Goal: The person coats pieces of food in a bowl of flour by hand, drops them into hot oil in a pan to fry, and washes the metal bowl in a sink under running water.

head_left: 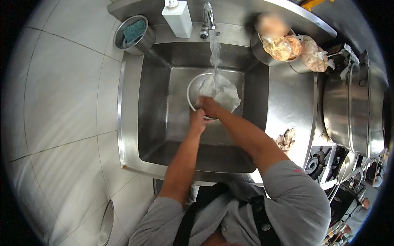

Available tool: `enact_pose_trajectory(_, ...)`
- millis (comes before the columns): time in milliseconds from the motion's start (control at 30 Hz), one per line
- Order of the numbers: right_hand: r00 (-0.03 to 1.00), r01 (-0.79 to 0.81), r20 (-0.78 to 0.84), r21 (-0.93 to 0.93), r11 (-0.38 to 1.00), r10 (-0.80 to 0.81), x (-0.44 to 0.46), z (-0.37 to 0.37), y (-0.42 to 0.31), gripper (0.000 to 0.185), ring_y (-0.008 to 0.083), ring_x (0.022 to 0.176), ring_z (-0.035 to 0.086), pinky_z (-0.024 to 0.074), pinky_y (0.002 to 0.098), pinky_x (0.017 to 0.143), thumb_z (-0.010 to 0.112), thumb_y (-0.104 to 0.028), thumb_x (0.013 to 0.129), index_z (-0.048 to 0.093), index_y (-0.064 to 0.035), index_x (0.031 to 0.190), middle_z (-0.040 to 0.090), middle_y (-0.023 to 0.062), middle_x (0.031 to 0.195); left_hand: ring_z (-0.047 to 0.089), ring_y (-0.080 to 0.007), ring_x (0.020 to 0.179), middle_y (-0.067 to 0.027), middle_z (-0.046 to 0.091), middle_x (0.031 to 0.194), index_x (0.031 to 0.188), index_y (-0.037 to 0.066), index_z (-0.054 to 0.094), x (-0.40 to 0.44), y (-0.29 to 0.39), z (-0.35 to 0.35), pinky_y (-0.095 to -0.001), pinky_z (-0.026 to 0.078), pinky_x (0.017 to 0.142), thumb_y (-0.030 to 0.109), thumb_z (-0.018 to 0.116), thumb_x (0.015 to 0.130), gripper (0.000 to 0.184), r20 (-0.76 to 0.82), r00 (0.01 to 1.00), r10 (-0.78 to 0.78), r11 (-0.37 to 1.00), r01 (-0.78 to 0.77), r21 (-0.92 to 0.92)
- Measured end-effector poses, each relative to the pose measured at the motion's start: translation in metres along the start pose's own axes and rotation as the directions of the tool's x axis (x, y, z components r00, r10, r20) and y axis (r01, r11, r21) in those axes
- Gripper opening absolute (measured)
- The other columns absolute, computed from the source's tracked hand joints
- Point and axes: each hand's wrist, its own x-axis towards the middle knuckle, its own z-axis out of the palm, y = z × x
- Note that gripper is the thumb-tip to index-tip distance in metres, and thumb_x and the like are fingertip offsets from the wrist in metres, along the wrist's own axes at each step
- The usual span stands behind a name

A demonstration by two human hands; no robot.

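In the sink (180, 127), a bowl with a white rim (189, 95) sits under running water (215, 51) from the faucet (209, 16). My left hand (198, 119) grips the bowl's near rim. Inside the bowl, my right hand (208, 106) is partly blurred by motion, its fingers hard to make out. A crumpled white sheet (228, 98), cloth or plastic I cannot tell, lies in the bowl beside that hand and drapes over the right side.
A white pump bottle (178, 19) and a metal pot (143, 46) holding a green scouring pad (134, 31) stand behind the sink. Filled plastic bags (315, 54) sit in containers at the back right. Large steel pots (338, 106) line the right side. Brownish pieces (286, 139) lie on the counter.
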Motion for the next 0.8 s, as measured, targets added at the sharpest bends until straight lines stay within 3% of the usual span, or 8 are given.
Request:
enact_pose_trajectory(100,0.859,-0.43,0.455,0.394,0.812,0.233,-0.046,-0.017,0.026,0.023,0.0363,0.084,0.056,0.0428,0.0446,0.078,0.05,-0.023,0.087,0.057,-0.0027,0.095,0.06,0.0174,0.09,0.05,-0.0419,0.101,-0.0201,0.04,0.12,0.132,0.012,0.025,-0.004,0.027,-0.025,-0.0587,0.052,0.071,0.004,0.043,0.071,0.064,-0.106,0.994,0.014,0.995,-0.003,0.102)
enact_pose_trajectory(167,0.888,0.046,0.458,-0.014,0.999,-0.034,-0.044,-0.077,-0.01,0.025,0.0328,0.084,0.056,0.0435,0.0442,0.076,0.05,-0.026,0.087,0.058,-0.0019,0.091,0.059,0.0168,0.095,0.05,-0.0427,0.101,-0.0208,0.042,0.119,0.132,0.011,0.027,0.008,0.043,-0.036,-0.0574,0.052,0.071,0.008,0.046,0.072,0.062,-0.095,0.992,-0.084,0.992,0.092,0.089)
enact_pose_trajectory(267,0.939,0.049,0.344,-0.107,0.993,-0.009,-0.046,-0.065,0.01,0.025,0.0339,0.078,0.057,0.044,0.0439,0.072,0.049,-0.024,0.088,0.058,-0.0004,0.089,0.06,0.0168,0.088,0.051,-0.0394,0.104,-0.0198,0.046,0.119,0.131,0.009,0.032,0.024,0.078,-0.013,-0.0567,0.05,0.072,0.019,0.051,0.077,0.059,-0.058,0.95,-0.305,0.951,0.308,0.032)
enact_pose_trajectory(400,0.718,-0.614,0.093,0.552,0.564,0.69,0.026,-0.089,0.026,0.013,0.0169,0.075,0.056,0.0448,0.0303,0.067,0.05,-0.008,0.084,0.058,-0.001,0.092,0.061,0.0065,0.081,0.044,-0.0302,0.117,-0.0174,0.041,0.131,0.132,0.005,0.036,0.063,0.044,0.066,-0.0488,0.037,0.094,0.034,0.041,0.088,0.053,0.339,0.805,0.487,0.598,-0.59,0.542)
enact_pose_trajectory(533,0.699,-0.419,-0.102,0.744,0.521,0.708,0.053,-0.094,0.016,0.023,0.0197,0.078,0.058,0.046,0.0318,0.069,0.046,-0.012,0.086,0.059,-0.0029,0.103,0.063,0.0095,0.089,0.026,-0.0308,0.131,-0.0187,0.021,0.144,0.139,0.009,0.024,0.057,0.032,0.087,-0.049,0.035,0.097,0.051,0.038,0.087,0.068,0.235,0.647,0.725,0.258,-0.572,0.779)
enact_pose_trajectory(600,0.768,-0.591,-0.1,0.27,0.761,0.632,0.049,-0.096,0.001,0.023,0.0219,0.081,0.059,0.0459,0.0339,0.072,0.047,-0.016,0.087,0.059,-0.007,0.106,0.063,0.0084,0.093,0.028,-0.0316,0.13,-0.0208,0.02,0.143,0.139,0.006,0.023,0.045,0.031,0.073,-0.048,0.039,0.094,0.055,0.04,0.086,0.075,0.15,0.971,0.188,0.932,-0.224,0.284)
enact_pose_trajectory(733,0.946,-0.227,0.175,-0.248,0.942,0.274,0.012,-0.098,-0.047,0.023,0.0302,0.093,0.056,0.0431,0.0385,0.081,0.05,-0.025,0.089,0.059,-0.0137,0.106,0.06,0.0114,0.102,0.052,-0.0354,0.1,-0.0235,0.038,0.124,0.129,-0.005,0.027,0.033,0.057,0.049,-0.0454,0.051,0.076,0.047,0.05,0.084,0.072,0.14,0.987,-0.083,0.996,0.087,-0.025)
enact_pose_trajectory(800,0.925,-0.278,0.288,0.069,0.958,0.247,-0.008,-0.09,-0.038,0.025,0.0333,0.1,0.053,0.0414,0.0397,0.085,0.05,-0.028,0.088,0.058,-0.0109,0.104,0.057,0.0147,0.106,0.058,-0.032,0.076,-0.0193,0.049,0.098,0.117,-0.005,0.035,0.039,0.054,0.035,-0.047,0.053,0.063,0.023,0.049,0.084,0.045,-0.021,0.994,-0.106,0.992,0.104,-0.072)
